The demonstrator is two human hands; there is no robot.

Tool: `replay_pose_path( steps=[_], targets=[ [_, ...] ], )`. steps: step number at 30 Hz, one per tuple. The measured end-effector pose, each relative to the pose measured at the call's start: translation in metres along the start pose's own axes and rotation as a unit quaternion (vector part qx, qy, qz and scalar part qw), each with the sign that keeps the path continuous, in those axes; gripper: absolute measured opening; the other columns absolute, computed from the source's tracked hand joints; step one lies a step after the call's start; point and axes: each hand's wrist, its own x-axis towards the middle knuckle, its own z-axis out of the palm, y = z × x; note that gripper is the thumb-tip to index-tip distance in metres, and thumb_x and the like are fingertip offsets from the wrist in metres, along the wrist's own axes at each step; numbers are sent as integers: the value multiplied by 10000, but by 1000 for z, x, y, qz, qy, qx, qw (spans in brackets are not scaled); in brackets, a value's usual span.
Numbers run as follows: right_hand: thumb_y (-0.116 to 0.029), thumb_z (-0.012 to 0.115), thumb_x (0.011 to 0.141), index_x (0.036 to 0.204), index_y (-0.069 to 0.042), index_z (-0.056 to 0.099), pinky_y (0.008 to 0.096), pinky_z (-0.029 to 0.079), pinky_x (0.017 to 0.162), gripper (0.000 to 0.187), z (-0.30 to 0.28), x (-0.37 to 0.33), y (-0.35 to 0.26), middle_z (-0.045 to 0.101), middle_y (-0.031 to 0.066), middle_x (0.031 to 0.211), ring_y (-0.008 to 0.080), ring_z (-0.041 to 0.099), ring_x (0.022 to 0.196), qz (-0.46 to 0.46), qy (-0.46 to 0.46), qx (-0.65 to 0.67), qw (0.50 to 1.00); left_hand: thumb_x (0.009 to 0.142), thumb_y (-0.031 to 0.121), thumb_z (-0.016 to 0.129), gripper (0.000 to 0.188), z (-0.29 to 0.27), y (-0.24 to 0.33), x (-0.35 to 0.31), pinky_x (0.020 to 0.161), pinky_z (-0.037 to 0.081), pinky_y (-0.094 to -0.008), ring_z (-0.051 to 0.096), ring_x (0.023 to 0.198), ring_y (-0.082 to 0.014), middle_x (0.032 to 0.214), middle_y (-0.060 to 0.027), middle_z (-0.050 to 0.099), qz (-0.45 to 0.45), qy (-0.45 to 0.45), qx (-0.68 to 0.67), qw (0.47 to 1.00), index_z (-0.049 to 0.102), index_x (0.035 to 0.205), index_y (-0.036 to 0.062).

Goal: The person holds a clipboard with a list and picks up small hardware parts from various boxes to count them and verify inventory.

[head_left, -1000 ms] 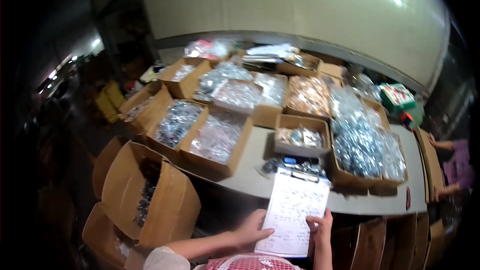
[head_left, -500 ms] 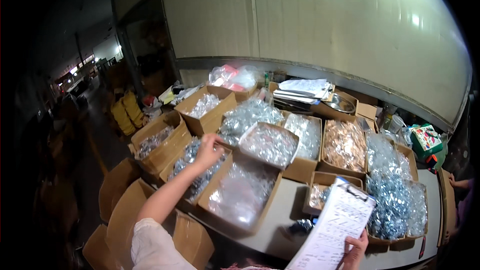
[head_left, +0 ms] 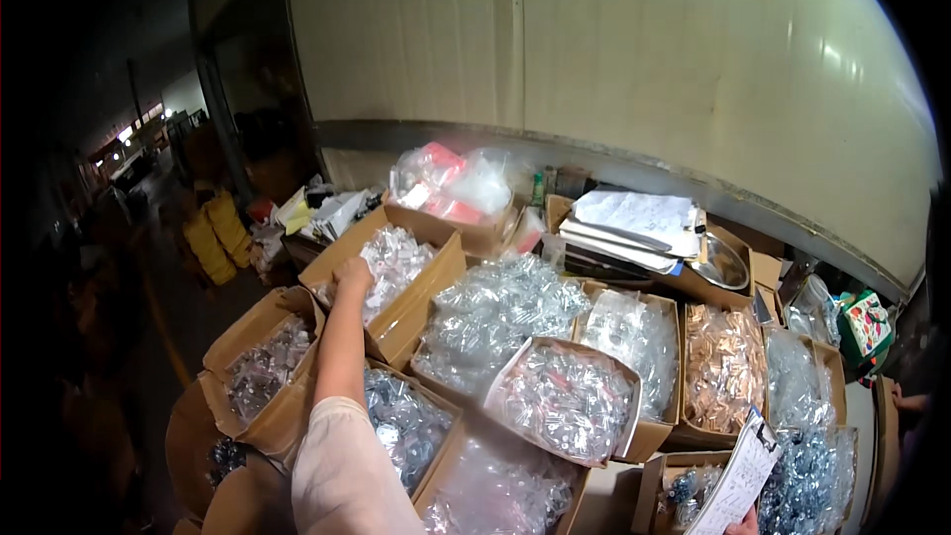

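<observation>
– Brown cardboard is used for most of the boxes on the desk [head_left: 611, 487], but which box is the left hand [head_left: 354, 275] held at?
– It is held at the upper left box [head_left: 416, 312], by the clear packets [head_left: 401, 263] inside. Whether they are touched cannot be told.
– Is anything held in it?
– That cannot be told. Its fingers are curled in, but the tips are hidden.
– And the right hand [head_left: 743, 524]?
– Only a bit of it is shown, low down on the right. The clipboard [head_left: 738, 476] is held by it, with the fingers closed on the edge and the board tipped up.
– How much is done?
– The box is reached, it seems. No packet is seen lifted out, so any picking looks left to do. Some writing is put on the paper, but how much is left cannot be told.
– What is everything made of?
– Thin, crinkly plastic is seen all over, and light is bounced off it. Coppery packets [head_left: 725, 357] are packed in a tall box. Flat, soft papers [head_left: 639, 223] are piled up at the back, next to a round, shiny metal bowl [head_left: 724, 263].
</observation>
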Motion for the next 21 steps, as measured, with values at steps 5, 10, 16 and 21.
replay_pose_path(
  steps=[5, 10, 16, 21],
  targets=[
    [-29, 625, 700, 1324, 30, 462, 328, 541, 823, 648, 9, 1, 5, 623, 141, 1116, 264, 628, 1006, -4, 11, -1, 1000, 830, 208, 649, 246, -18, 18, 15, 823, 532, -433, 666, 989, -329, 1024, -175, 690, -60, 56, -182, 980, 693, 991, 26],
    [-63, 654, 554, 1303, 109, 440, 373, 469, 998, 798, 37, 4, 8, 619, 191, 1194, 313, 629, 1073, -73, -40, -8, 996, 937, 119, 508, 178, -53, 39, -28, 808, 583, -439, 661, 942, -263, 998, -106, 641, 68, -132, -812, 564, 590, 1062, 22],
    [-39, 638, 561, 1264, 82, 503, 270, 506, 819, 726, 36, -25, -5, 647, 142, 1114, 231, 645, 949, -87, -19, -60, 994, 986, 181, 460, 259, -133, 118, -190, 811, 600, -480, 656, 988, -262, 1041, -148, 628, 180, -281, -821, 464, 518, 1162, -1],
    [-19, 697, 525, 1298, 41, 501, 271, 516, 838, 800, 9, -42, -14, 654, 92, 1112, 193, 642, 962, -53, -32, -77, 995, 958, 169, 533, 140, -153, 181, -329, 842, 584, -448, 656, 1006, -265, 1153, -210, 632, 247, -429, -734, 465, 493, 873, 64]
  ],
)
